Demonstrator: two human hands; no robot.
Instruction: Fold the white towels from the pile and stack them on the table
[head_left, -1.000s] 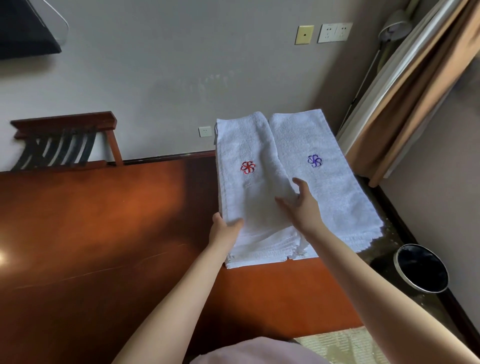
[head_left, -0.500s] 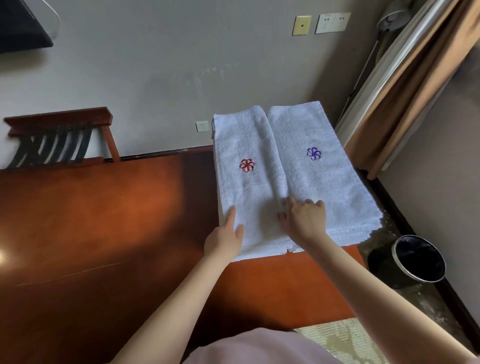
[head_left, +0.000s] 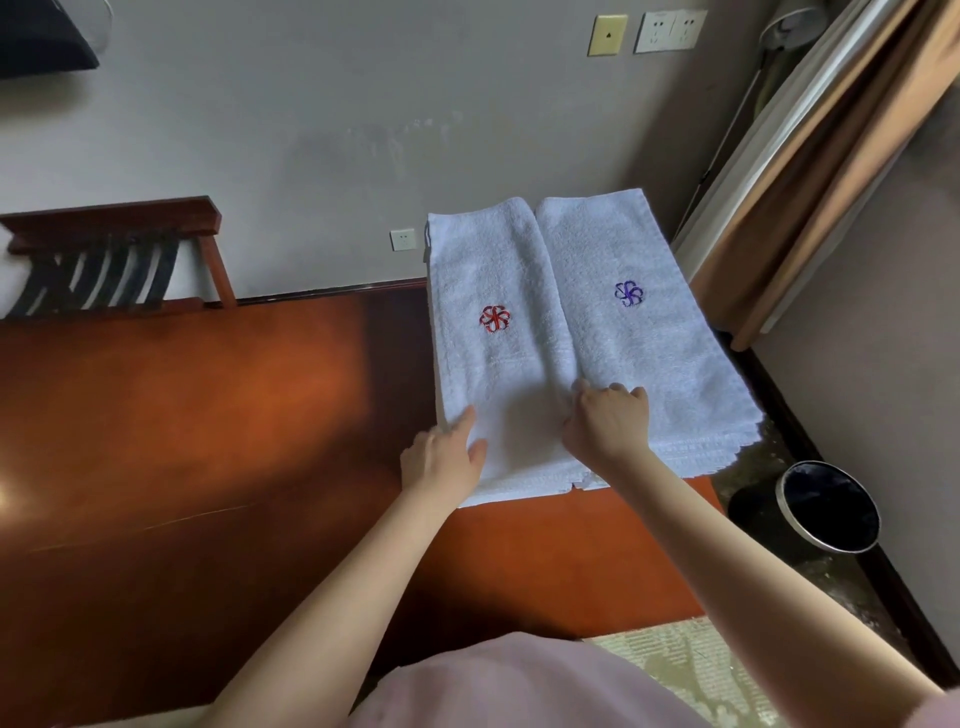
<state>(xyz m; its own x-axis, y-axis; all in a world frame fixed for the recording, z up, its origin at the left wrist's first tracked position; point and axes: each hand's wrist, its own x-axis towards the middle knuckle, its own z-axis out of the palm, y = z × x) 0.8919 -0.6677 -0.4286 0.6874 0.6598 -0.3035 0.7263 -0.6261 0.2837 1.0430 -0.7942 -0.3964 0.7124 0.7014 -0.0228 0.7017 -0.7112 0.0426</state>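
Reddish-brown wood fills most of my view: the table (head_left: 208, 467) runs up to a grey wall, with a slatted chair (head_left: 109, 254) behind it on the left and a tan curtain (head_left: 810, 171) on the right. A black bin (head_left: 828, 506) stands on the floor off the table's right end.

At the far right end of the table, 2 stacks of folded white towels lie side by side and touching. The left stack (head_left: 493, 260) has a red flower (head_left: 494, 318) stitched on top, and the right stack (head_left: 639, 364) has a purple flower (head_left: 628, 293). The right stack's outer edge seems to overhang the table end.

The left hand (head_left: 441, 462) lies at the near left corner of the red-flower stack, fingers straight and resting on the top towel, gripping nothing. The right hand (head_left: 608, 426) sits knuckles-up on the seam between the 2 stacks with its fingers curled down. I cannot tell whether they pinch cloth or only press into the gap.

I judge this as the squaring-off step, with a folded towel just laid on the left stack and being set straight. No unfolded pile shows in view, so I cannot say how many remain. Next I would release both hands without dragging the top layer, then look away from the stacks to find the next towel.
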